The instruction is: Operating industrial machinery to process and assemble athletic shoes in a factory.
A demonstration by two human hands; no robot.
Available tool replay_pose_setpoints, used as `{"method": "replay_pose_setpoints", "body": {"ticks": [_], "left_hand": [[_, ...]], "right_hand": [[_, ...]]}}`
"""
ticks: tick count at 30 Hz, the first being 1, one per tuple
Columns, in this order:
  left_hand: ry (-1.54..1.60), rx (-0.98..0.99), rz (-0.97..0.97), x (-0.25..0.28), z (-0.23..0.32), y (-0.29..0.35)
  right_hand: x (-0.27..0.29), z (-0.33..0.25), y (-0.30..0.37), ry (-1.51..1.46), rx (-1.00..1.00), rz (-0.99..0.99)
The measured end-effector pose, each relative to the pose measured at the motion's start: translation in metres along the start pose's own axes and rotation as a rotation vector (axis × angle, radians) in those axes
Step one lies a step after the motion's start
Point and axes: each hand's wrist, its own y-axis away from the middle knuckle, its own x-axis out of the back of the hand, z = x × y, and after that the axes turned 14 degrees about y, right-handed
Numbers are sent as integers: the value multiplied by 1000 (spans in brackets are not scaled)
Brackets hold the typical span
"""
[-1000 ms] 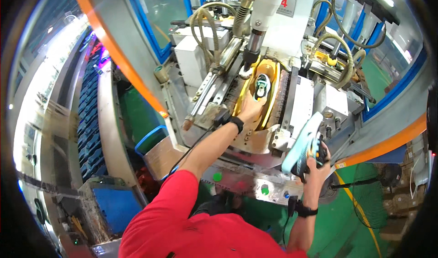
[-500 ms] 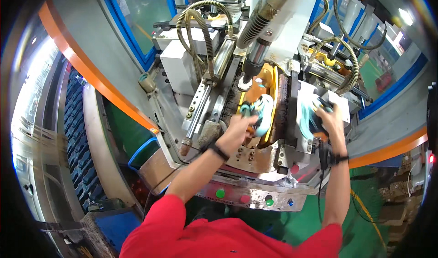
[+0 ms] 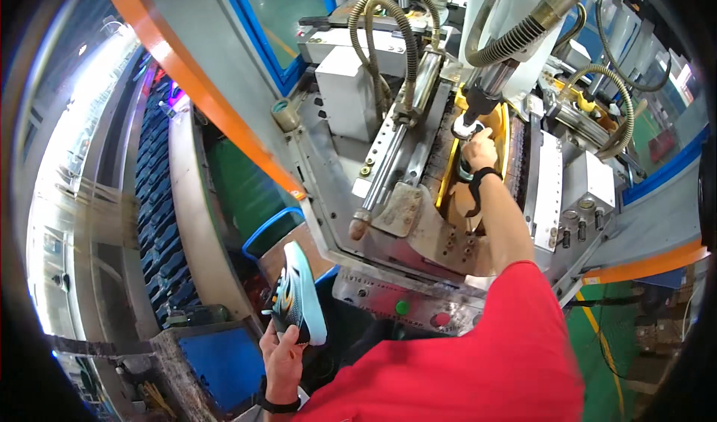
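Observation:
Low on the left, my left hand (image 3: 282,366) grips a sneaker (image 3: 300,295) by its heel end. The shoe has a thick pale teal sole and a dark, patterned upper, and its toe points up. My right hand (image 3: 480,150) reaches into the yellow-sided holder (image 3: 503,142) of the press, its fingers closed. A second shoe (image 3: 464,170) is under that hand, with only a bit of teal showing. Right beside my fingers is the white tip (image 3: 464,128) of the slanted press rod.
A metal cylinder (image 3: 385,172) and a white box (image 3: 347,93) flank the holder. Buttons, one green (image 3: 402,307), line the front panel. At the left runs a conveyor of dark pads (image 3: 153,175) behind an orange-edged guard (image 3: 202,101). Ribbed hoses (image 3: 411,41) arch overhead.
My left hand has carried a shoe from the holder down to the lower left. My right hand has moved from the white box on the right into the holder. The view has shifted.

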Motion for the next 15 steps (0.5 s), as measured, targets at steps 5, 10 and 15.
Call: {"method": "replay_pose_setpoints", "body": {"ticks": [5,10,15], "left_hand": [[129,-90,221,31,-24,31],[172,-17,218,20,-43,34],[161,25,192,-2,-53,42]], "right_hand": [[74,18,125,-154,566,293],[72,37,312,-622,872,116],[-66,64,370,-383,887,-168]]}}
